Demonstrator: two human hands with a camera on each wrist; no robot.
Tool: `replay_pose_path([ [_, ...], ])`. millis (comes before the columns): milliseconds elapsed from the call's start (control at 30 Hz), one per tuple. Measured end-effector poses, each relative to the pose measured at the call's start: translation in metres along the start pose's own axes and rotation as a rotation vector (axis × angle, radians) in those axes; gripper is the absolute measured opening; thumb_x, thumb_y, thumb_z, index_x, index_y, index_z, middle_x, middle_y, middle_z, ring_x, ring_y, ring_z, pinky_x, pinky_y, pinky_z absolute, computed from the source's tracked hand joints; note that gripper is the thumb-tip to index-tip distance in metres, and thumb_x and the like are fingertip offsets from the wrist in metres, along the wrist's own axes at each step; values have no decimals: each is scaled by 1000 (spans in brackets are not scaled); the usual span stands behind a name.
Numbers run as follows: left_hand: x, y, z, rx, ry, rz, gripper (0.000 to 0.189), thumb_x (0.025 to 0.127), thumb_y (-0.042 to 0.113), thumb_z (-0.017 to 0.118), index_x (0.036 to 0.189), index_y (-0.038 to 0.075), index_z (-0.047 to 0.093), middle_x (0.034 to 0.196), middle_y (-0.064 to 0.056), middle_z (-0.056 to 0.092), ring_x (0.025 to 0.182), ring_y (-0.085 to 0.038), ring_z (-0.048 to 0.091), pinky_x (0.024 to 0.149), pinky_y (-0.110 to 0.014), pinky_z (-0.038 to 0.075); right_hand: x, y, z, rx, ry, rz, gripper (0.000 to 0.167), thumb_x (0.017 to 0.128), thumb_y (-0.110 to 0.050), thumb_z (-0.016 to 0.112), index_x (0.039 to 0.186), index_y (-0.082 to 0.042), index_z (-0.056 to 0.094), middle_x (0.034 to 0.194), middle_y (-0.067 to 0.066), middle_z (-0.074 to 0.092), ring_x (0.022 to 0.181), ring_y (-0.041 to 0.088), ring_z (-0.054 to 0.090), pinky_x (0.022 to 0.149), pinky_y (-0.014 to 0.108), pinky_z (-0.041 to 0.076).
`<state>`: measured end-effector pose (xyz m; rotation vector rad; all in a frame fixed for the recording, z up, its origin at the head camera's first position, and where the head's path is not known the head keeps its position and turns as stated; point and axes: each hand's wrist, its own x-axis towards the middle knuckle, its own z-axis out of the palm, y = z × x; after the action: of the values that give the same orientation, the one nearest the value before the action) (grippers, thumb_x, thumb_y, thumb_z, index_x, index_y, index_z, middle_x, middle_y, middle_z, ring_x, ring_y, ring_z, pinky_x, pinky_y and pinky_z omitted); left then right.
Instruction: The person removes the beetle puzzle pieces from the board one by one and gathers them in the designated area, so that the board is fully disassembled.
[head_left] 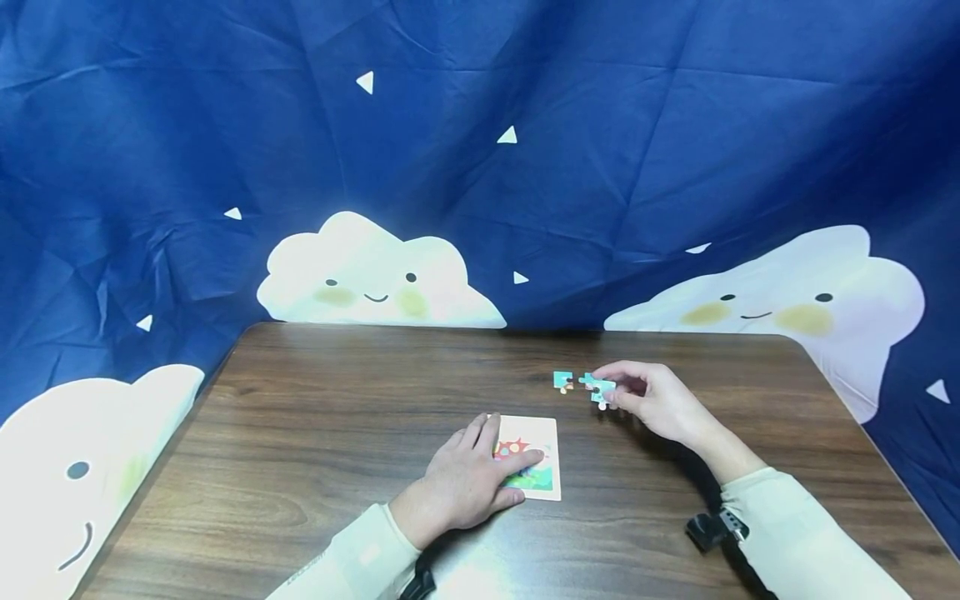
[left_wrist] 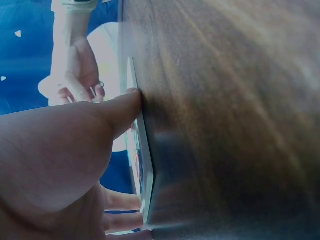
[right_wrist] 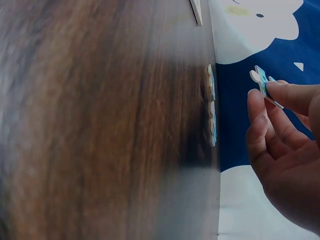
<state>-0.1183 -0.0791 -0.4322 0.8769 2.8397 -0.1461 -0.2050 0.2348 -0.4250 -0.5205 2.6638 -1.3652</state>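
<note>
A square jigsaw board point(head_left: 551, 437) with a pale border lies on the table, its picture showing a red spotted shape over green. My left hand point(head_left: 465, 479) rests on it, index finger laid across the picture and thumb at the near edge; the palm hides the board's left part. In the left wrist view the thumb meets the board's edge point(left_wrist: 147, 165). Farther right, my right hand point(head_left: 660, 404) pinches a light-blue jigsaw piece point(right_wrist: 262, 75) between thumb and fingers, raised above the table. Two more pieces lie near it, a left one point(head_left: 562, 380) and one partly overlapped point(head_left: 586, 378).
The brown wooden table point(head_left: 337, 400) has its far edge against a dark blue cloth point(head_left: 562, 192) printed with white smiling clouds and small triangles. A black wrist camera point(head_left: 705, 532) sits at the right sleeve, close over the table.
</note>
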Motion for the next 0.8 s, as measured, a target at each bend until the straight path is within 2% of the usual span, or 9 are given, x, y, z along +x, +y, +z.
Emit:
replay_pose_path([
  [267,-1,-1,0,-7,7,-2,58,105,63,56,160,60,39,171,-20,39,159,-35,41,123,-45,44,2,7,-7,-31,35,11,32,98,2,72,130,1,73,93,10,73,69,6,56,56,24,47],
  [533,-3,-2,-1,-32,10,-8,58,105,62,56,160,59,40,171,-20,38,158,-36,40,123,-46,44,3,11,-14,-53,41,79,31,101,0,68,132,0,72,85,11,69,63,17,58,54,28,50],
  [800,-4,-4,0,-11,26,-5,57,105,62,56,160,59,41,169,-20,41,156,-38,43,122,-45,46,6,21,-19,-67,31,102,31,102,1,67,132,1,71,85,9,68,63,14,56,55,28,50],
])
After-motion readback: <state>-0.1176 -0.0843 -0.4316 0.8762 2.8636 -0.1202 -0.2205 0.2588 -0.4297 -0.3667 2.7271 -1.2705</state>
